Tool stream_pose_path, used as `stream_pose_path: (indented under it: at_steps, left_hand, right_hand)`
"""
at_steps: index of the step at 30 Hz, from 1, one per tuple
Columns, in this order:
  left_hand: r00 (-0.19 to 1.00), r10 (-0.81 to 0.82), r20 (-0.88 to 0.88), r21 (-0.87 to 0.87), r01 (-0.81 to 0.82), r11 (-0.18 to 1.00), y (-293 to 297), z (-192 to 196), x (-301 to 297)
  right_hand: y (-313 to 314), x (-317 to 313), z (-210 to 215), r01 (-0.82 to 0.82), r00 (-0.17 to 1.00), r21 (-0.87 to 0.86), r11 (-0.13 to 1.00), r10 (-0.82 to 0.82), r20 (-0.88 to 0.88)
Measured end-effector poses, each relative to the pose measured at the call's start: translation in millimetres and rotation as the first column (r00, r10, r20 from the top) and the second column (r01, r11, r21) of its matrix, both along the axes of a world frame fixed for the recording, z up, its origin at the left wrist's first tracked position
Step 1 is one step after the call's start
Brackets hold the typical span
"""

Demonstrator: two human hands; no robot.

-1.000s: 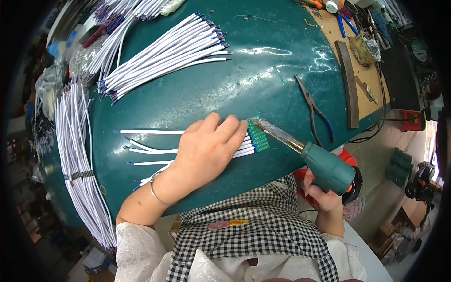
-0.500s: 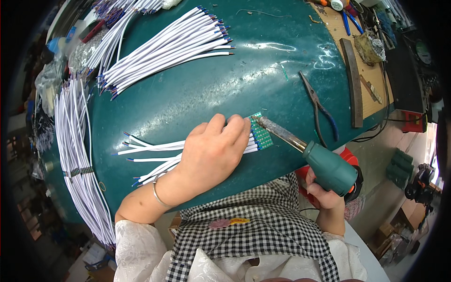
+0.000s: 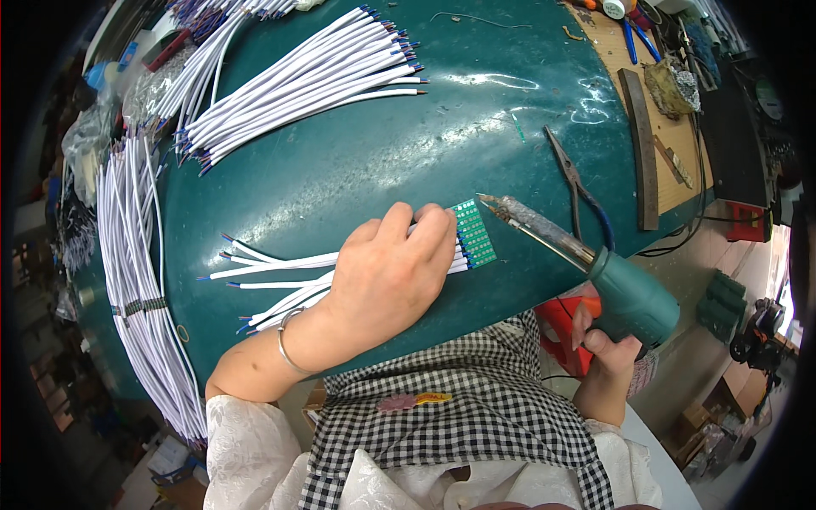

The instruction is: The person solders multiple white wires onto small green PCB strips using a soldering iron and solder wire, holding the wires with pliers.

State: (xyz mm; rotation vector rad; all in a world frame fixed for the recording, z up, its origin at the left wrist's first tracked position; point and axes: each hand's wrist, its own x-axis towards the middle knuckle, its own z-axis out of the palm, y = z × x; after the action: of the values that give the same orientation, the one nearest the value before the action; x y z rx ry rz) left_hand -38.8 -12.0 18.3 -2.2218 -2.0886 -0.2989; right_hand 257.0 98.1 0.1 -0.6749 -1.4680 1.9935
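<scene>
My left hand (image 3: 387, 268) is closed over several white cables (image 3: 280, 266), gripping them close to a small green circuit board (image 3: 476, 235). The cables' blue ends meet the board's left edge, partly covered by my fingers. Their other ends fan out to the left on the table. In my right hand (image 3: 605, 340) is a green soldering gun (image 3: 633, 297), held by its grip below the body. Its long metal barrel points up and left. The pointed tip sits just right of the board's upper corner, apart from it.
Pliers (image 3: 574, 183) lie right of the board on the green tabletop (image 3: 340, 178). A loose pile of white cables (image 3: 297, 89) is at the back, and a tied cable bundle (image 3: 140, 280) at the left. A dark metal bar (image 3: 639, 149) rests by a wooden board (image 3: 680, 200).
The soldering gun has moved right and its tip has left the circuit board, where it was touching or nearly touching. My left hand stays in place on the cables.
</scene>
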Motion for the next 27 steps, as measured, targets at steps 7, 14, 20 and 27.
stream_pose_path:
  at_steps: [7,14,20,27]
  left_hand:
    - [1.000,0.008,-0.001,-0.002,-0.008,1.000,-1,-1,0]
    - [0.995,0.040,0.095,0.067,-0.047,0.997,-12,12,-3]
    - [0.961,0.169,0.217,-0.062,-0.159,0.985,-6,6,-14]
    - [0.893,0.174,0.416,-0.135,-0.128,0.982,-4,4,-14]
  right_hand:
    - [1,1,-10,-0.089,0.992,0.161,0.983,0.073,0.102]
    - [-3,0,-4,-0.007,0.999,0.051,0.999,0.005,0.035]
    - [-5,8,-8,-0.040,0.998,0.028,0.999,0.038,0.045]
    - [-5,10,-9,-0.030,0.998,0.026,0.999,0.028,0.063]
